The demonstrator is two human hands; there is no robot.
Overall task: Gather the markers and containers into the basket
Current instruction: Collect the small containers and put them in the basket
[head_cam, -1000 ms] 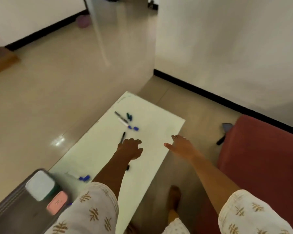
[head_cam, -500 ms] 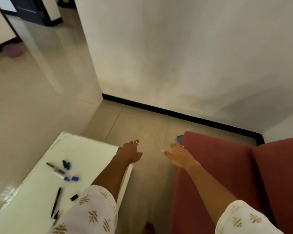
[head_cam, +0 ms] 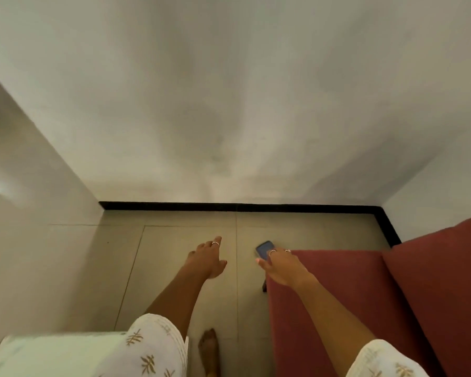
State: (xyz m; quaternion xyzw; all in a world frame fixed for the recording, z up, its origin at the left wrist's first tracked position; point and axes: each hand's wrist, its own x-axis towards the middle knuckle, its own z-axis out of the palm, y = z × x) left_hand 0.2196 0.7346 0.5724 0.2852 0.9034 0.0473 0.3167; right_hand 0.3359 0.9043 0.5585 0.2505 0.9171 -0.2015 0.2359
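No marker, container or basket shows in the head view now. My left hand (head_cam: 207,258) reaches forward over the floor tiles, fingers loose and apart, holding nothing. My right hand (head_cam: 279,263) stretches out above the corner of the red sofa (head_cam: 365,295), fingers apart and empty. Its fingertips lie over a dark blue phone (head_cam: 264,248) at the sofa's corner; whether they touch it is unclear. Only a corner of the white table (head_cam: 52,355) remains at the bottom left.
A white wall with a black skirting board (head_cam: 229,206) closes off the floor ahead. The red sofa fills the right side. A bare foot (head_cam: 209,349) stands on the tiles between table and sofa.
The view has swung right and up, away from the table. The markers, lids and basket have left the frame. Both hands stay outstretched, now over the floor and sofa corner.
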